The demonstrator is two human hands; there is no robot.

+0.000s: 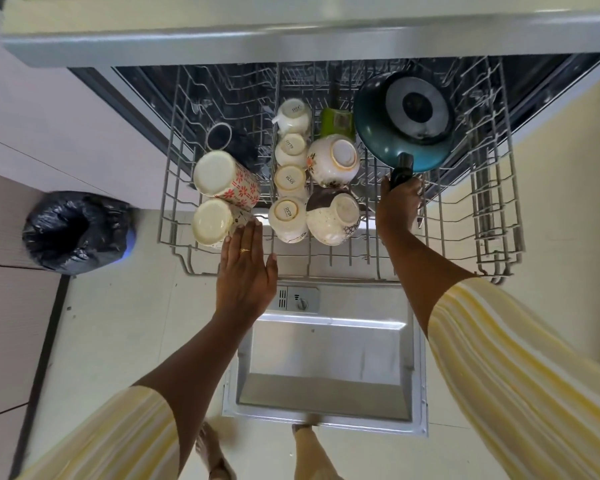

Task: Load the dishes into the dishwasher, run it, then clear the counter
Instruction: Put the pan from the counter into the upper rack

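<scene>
Across the pulled-out grey wire dishwasher rack [492, 202], the crockery sits bottoms-up. Centre row: four small cream ceramic cups [288, 180], each base w/ small print, approx. "VISTA"; letters too small to be sure. Just right of them are two round cream bowls w/ floral pattern [333, 161], one behind the other. A green cup [338, 123] sits further back. On the left side two tall cream mugs w/ red flower print [222, 174] lie tilted, w/ a dark mug [219, 135] behind them.

At the right rear a teal metal pan [406, 119] w/ grey disc base tilts base-up over the rack. The right grip [399, 202] is wrapped round its black handle [401, 168]. The left grip [246, 268] is flat, fingers straight, gold ring showing, w/ fingertips at the nearer mug's side.

Below the rack lies the open steel dishwasher door [323, 358]. A black-bagged bin [77, 232] stands on the floor to the left.
</scene>
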